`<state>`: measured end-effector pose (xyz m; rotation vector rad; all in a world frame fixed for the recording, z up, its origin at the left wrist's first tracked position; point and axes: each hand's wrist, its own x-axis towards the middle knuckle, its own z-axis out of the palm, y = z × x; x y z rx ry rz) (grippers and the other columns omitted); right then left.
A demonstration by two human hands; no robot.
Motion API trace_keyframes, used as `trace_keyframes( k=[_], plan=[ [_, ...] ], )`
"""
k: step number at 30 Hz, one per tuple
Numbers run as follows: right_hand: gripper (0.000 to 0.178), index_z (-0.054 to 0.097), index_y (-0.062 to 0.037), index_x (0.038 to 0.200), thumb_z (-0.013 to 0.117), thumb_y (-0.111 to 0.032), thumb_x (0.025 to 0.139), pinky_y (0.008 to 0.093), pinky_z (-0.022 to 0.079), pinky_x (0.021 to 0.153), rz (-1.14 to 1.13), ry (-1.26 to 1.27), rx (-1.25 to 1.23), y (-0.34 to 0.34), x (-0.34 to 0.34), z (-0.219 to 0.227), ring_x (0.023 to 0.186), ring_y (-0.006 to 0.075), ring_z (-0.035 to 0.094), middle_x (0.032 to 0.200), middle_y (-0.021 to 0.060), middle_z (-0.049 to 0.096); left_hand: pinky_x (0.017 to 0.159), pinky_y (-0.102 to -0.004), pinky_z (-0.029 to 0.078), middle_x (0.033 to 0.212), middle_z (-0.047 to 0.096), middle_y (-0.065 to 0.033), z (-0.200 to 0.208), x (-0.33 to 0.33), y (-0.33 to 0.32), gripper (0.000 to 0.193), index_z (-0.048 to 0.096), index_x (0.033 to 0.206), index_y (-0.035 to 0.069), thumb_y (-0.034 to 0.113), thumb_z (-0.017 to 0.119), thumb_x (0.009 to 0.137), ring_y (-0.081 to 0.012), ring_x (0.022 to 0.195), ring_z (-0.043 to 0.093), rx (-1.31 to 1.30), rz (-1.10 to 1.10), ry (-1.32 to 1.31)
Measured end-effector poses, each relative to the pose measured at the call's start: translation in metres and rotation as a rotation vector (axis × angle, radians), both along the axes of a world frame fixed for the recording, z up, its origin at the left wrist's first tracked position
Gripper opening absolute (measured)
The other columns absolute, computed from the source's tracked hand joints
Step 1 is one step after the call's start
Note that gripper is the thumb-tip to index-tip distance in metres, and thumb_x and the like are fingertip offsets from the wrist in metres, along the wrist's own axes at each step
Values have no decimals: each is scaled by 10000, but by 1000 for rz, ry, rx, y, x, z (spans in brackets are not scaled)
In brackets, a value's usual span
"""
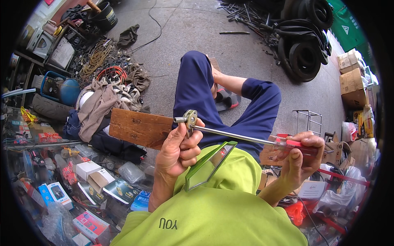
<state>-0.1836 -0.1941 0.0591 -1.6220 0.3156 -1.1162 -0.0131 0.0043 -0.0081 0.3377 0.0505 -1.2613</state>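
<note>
I see the left grip (180, 151) closed around a small metal part (190, 118), the thumb on one side and the curled fingers on the other. The right grip (292, 163) is wrapped around the red handle of a screwdriver (236, 135); its shaft goes leftward to the part, but whether the tip sits inside a screw, I cannot tell. The part is probably stiff, rather light and (as smooth metal often is) a little slippery, so its flat body seems a better hold than the short tube that sticks out leftward. The screwdriver should be rigid, and the thick handle gives the surest hold.

Below the shaft, between the two grips, a green-framed panel (208, 166) has an edge quite near. The wooden bench (137, 127) lies just left of the left grip; more room is above, over the floor (193, 24) beyond the knees (192, 69).
</note>
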Motion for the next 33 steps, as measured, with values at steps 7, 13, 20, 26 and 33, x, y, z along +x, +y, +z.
trace_keyframes(
  k=[7, 13, 20, 26, 33],
  plan=[
    [328, 473, 14, 1043, 704, -141, 869, 203, 515, 481, 13, -3, 18, 2, 1, -1, 574, 138, 602, 928, 157, 541, 366, -182, 126, 651, 272, 66, -2, -1, -3, 412, 501, 1172, 85, 455, 448, 1000, -14, 431, 150, 46, -4, 69],
    [318, 476, 11, 1046, 698, -139, 876, 213, 523, 480, -13, 8, -81, -10, -8, -10, 551, 142, 603, 929, 155, 541, 370, -185, 135, 651, 277, 65, -6, -3, -4, 405, 534, 1096, 76, 458, 437, 1005, -14, 433, 156, 62, 12, 26],
    [315, 479, 9, 1037, 702, -139, 871, 194, 480, 479, -22, 45, -101, -13, -15, -15, 552, 127, 570, 927, 153, 541, 373, -185, 139, 657, 270, 68, 0, -4, -1, 415, 525, 1012, 78, 482, 428, 1002, -12, 432, 153, 115, 10, -54],
    [340, 475, 12, 1037, 716, -146, 858, 180, 464, 484, -17, -47, 28, 0, -4, -3, 533, 120, 550, 920, 153, 542, 380, -190, 134, 651, 276, 71, -2, -6, -2, 411, 565, 1025, 72, 468, 460, 994, -14, 443, 179, 107, 6, -37],
    [349, 475, 3, 1006, 738, -159, 843, 204, 477, 555, -10, -3, 98, 4, -6, 1, 630, 144, 581, 895, 158, 552, 373, -190, 134, 644, 251, 71, 0, -5, -3, 415, 516, 1025, 82, 487, 425, 1001, -16, 427, 147, 118, 0, -56]
  ],
)
